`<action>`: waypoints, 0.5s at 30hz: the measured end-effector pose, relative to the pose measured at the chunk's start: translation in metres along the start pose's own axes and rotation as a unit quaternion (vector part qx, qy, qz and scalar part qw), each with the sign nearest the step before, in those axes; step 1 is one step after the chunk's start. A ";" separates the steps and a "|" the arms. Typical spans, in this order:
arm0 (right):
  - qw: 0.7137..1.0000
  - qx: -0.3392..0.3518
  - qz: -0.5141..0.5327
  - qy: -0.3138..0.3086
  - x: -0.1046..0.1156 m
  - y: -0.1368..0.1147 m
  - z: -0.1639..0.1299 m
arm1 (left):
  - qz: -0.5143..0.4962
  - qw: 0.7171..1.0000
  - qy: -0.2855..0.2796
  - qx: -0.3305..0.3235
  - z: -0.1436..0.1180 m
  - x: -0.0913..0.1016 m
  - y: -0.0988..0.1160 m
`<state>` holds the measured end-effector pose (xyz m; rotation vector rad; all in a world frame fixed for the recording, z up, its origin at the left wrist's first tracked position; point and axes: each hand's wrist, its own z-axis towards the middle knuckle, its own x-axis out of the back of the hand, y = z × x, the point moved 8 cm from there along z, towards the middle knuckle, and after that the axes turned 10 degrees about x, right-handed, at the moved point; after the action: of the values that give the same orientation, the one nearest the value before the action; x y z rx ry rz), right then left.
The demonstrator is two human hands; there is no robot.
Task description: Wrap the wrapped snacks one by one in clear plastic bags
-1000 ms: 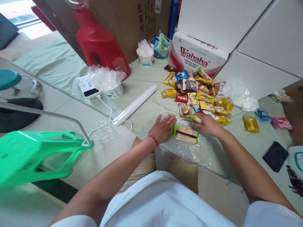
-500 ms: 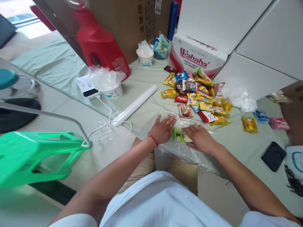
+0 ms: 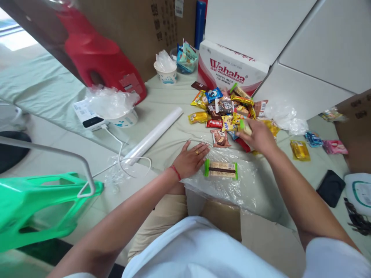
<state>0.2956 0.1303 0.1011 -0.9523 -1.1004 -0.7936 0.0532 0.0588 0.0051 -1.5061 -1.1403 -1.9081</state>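
One wafer pack [image 3: 221, 169] lies beside left hand [image 3: 189, 158].

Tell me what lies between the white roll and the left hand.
In the head view, only bare green cloth lies between the white roll and the left hand; nothing else sits there.

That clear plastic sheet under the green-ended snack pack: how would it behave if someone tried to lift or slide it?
The plastic sheet is probably floppy: it lies wrinkled and drapes over the edge. It looks thin and light, so it would likely shift easily; the left hand lies flat on its edge. The snack pack on top would probably slide off if lifted.
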 end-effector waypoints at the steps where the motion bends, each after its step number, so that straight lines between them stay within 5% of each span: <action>1: 1.000 -0.021 -0.018 -0.001 0.002 0.019 0.016 | -0.004 1.000 -0.002 0.001 0.002 0.000 -0.002; 4: 0.999 -0.030 -0.024 -0.017 -0.001 0.049 0.045 | -0.036 0.999 -0.015 0.005 0.006 0.006 -0.011; 7: 0.997 -0.008 -0.013 0.077 0.015 0.030 0.021 | -0.078 0.996 0.038 0.021 -0.007 0.029 -0.024; 9: 0.990 0.007 0.002 0.137 0.027 0.001 -0.029 | -0.092 0.990 0.106 0.025 -0.035 0.044 -0.028; 11: 0.994 0.039 0.039 0.091 0.017 -0.034 -0.092 | -0.093 0.985 0.143 -0.011 -0.074 0.047 -0.020; 15: 0.988 0.134 0.072 -0.003 -0.028 -0.092 -0.213 | -0.041 0.978 0.099 -0.181 -0.139 0.010 0.017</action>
<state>0.2832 -0.0992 0.0606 -0.7970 -1.0987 -0.5091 -0.0158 -0.0629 0.0114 -1.4178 -0.8075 -2.3615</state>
